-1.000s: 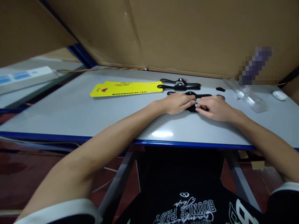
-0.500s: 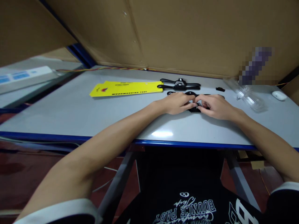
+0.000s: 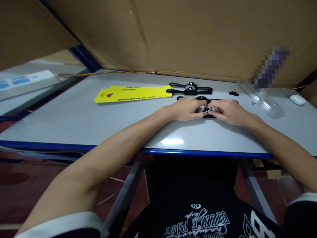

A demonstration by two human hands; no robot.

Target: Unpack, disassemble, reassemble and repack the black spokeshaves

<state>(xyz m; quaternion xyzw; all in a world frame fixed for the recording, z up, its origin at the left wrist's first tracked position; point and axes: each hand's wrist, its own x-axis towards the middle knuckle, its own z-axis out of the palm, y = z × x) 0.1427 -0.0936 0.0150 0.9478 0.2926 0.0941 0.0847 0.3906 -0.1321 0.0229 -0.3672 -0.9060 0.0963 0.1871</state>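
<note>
Both hands, left point(image 3: 187, 109) and right point(image 3: 226, 110), pinch one small black tool point(image 3: 206, 114), fingertips together

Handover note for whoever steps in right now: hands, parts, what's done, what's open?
Left hand: fingers curled on the near black tool, at its left side.
Right hand: fingertips pinched at the same tool's middle; grip detail too small to read.
Parts: a second black tool lies just behind the hands, a third farther back beside the yellow card. Small black piece and clear plastic packaging to the right, white object at the far right.
Done: cannot tell from the view.
Open: both hands are on the near tool; the other two lie untouched.
</note>
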